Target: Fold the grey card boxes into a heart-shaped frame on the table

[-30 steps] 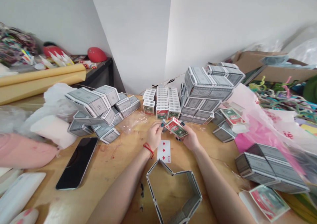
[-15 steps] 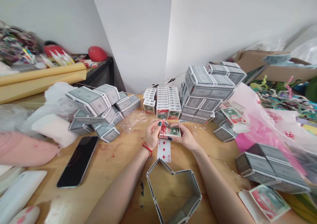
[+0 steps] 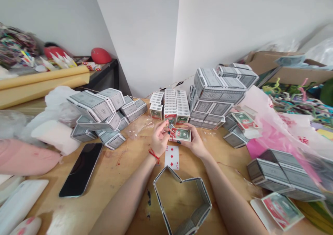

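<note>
I locate the card box (image 3: 183, 134) centrally, just beyond the loose card (image 3: 172, 157). Right hand (image 3: 195, 143): fingers closed round its right end. Left hand (image 3: 159, 141): half-curled at a red strip (image 3: 168, 124) (pinch: cannot tell). Jerky pulling could twist the box loose.

Thin red strip (image 3: 168, 126) at the left hand (image 3: 159, 138), too small to make out! Some right-hand (image 3: 195, 140) fingers vanish behind the card box (image 3: 183, 134). Toward the table's (image 3: 130, 183) near edge, the heart-shaped frame (image 3: 204, 210) is cut off; by its far edge, fine print on the boxed rows (image 3: 170, 105) blurs.
</note>
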Available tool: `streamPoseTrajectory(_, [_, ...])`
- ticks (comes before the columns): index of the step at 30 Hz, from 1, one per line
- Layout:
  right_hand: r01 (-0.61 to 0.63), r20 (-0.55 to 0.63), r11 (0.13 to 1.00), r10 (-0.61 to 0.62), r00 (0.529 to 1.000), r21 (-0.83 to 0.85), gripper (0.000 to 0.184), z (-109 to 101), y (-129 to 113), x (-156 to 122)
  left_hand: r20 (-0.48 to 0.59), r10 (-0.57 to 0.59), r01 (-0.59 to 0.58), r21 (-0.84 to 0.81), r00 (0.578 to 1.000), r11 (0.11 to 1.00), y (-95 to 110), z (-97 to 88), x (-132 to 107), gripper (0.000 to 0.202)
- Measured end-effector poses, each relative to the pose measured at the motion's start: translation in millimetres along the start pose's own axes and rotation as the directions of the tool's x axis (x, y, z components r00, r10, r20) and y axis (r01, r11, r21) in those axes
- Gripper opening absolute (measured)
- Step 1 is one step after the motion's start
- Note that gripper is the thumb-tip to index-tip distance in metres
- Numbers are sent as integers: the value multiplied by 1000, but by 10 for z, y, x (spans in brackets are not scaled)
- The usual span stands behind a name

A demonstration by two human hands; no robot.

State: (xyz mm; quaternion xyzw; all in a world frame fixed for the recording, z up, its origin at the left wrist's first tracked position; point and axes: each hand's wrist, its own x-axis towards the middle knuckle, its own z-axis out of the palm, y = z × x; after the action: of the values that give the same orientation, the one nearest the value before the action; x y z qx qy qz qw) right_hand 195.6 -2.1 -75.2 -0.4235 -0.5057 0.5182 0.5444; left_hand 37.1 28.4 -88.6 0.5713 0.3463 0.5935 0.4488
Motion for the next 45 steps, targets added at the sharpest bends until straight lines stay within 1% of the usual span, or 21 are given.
streamPoseTrajectory(4, [66, -102, 997, -69, 992, -32, 61, 5, 38, 7, -25, 1, 1, 66, 1000, 998, 29, 1, 12, 39])
streamPoseTrajectory(7, [83, -162, 996, -89, 983, -43, 59, -12, 63, 18, -26, 10, -7, 126, 1000, 992, 48, 8, 17, 31])
streamPoseTrajectory(10, [53, -208, 999, -53, 977, -5, 62, -37, 88, 28, 1, 32, -32, 165, 999, 986, 53, 6, 16, 28])
streamPoseTrajectory(15, [-12, -255, 994, 40, 966, 112, 63, -58, 142, 45, 56, 89, -100, 229, 994, 968, 73, 8, 4, 30])
streamPoseTrajectory(19, [-32, -294, 987, 77, 953, 154, 60, -57, 165, 61, 138, 111, -148, 302, 984, 942, 80, 28, -11, 29])
streamPoseTrajectory(23, [-68, -324, 981, 126, 938, 182, 57, -61, 182, 77, 205, 105, -180, 392, 973, 902, 62, 27, -19, 31])
streamPoseTrajectory(27, [-87, -354, 979, 149, 923, 186, 55, -72, 214, 92, 201, 115, -199, 470, 973, 860, 62, 16, -15, 31])
streamPoseTrajectory(33, [-106, -367, 977, 168, 915, 183, 53, -93, 256, 98, 205, 162, -246, 508, 965, 826, 99, 55, -17, 32])
streamPoseTrajectory(37, [-102, -360, 977, 166, 918, 189, 53, -102, 267, 110, 200, 137, -225, 531, 970, 817, 90, 76, -17, 31])
streamPoseTrajectory(41, [-81, -383, 974, 159, 910, 211, 50, -106, 260, 125, 184, 48, -147, 571, 982, 807, 39, 56, -6, 30])
streamPoseTrajectory(45, [-82, -397, 971, 168, 903, 223, 51, -103, 248, 122, 173, -10, -100, 616, 985, 781, 16, 33, 4, 15])
